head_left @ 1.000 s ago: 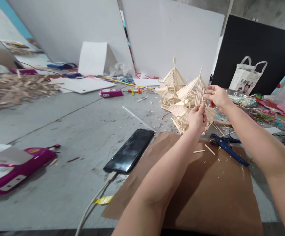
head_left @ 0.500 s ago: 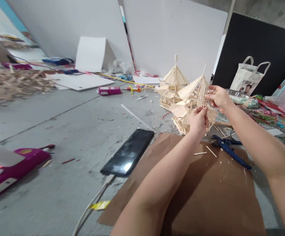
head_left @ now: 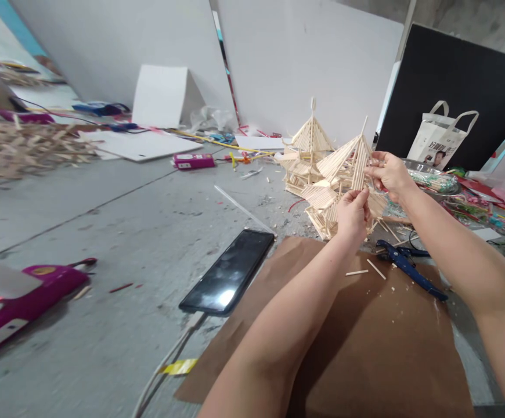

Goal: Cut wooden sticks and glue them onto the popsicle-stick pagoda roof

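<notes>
In the head view, the near stick tower (head_left: 319, 198) stands on the rough gray tabletop (head_left: 157, 215), just past a flat brown paper sheet (head_left: 392, 354). Its pointed roof (head_left: 338, 161) is made of thin, pale wooden sticks, side by side like a fan. The left hand (head_left: 353, 212) has its grip pinched nearly closed on the roof's low edge. The right hand (head_left: 387, 174) has bent fingers at the roof's side; I cannot tell if its grip holds anything. Smooth blue cutters (head_left: 409, 270) and a shiny black phone (head_left: 228, 271) lie near.
</notes>
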{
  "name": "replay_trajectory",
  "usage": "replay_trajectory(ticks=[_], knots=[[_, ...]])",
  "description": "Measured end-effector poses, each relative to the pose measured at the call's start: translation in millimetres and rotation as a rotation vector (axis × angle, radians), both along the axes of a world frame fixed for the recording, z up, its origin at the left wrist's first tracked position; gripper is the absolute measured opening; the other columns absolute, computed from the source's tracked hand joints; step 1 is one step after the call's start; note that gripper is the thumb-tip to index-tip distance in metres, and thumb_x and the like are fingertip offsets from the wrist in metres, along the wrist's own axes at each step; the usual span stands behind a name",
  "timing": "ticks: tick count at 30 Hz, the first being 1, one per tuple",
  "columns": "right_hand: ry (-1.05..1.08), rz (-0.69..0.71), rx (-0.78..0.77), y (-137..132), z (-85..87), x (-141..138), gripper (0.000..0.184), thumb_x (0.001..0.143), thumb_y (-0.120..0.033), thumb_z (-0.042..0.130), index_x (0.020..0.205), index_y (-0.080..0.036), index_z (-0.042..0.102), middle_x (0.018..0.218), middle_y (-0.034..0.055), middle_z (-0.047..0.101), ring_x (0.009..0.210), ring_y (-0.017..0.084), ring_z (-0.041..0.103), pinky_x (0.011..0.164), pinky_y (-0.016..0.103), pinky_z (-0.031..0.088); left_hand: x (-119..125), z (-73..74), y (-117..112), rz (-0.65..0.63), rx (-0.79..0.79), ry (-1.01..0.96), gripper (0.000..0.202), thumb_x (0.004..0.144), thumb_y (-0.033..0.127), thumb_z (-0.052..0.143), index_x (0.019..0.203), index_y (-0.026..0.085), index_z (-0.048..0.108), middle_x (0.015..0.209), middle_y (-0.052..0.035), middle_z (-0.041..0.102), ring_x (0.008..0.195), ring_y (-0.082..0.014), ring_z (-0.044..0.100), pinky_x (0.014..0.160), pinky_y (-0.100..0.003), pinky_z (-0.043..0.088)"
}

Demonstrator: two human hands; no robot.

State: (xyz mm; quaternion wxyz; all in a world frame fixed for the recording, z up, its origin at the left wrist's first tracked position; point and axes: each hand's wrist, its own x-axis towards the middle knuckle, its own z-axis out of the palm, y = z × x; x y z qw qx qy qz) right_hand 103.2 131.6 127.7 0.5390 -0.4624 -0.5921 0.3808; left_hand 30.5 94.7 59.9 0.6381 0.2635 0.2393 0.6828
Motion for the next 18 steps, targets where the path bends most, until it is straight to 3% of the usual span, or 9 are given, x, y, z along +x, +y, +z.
replay_trajectory(ticks=[18], knots=[[-0.022, -0.032, -0.02, -3.8, 3.8, -2.6, 0.029, 0.07, -0.002, 0.056, 0.084, -0.02, 0.039, 0.059, -0.0103, 0.047, 0.028, 0.001, 0.031, 0.027, 0.018, 0.02, -0.6, -0.3, 0.8, 0.025, -0.011, 0.02, 0.025, 0.069, 0.023, 0.063, 0.061, 0.018, 0.04, 0.039, 0.0107, 0.036, 0.027, -0.0014, 0.028, 0.032, -0.017, 0.017]])
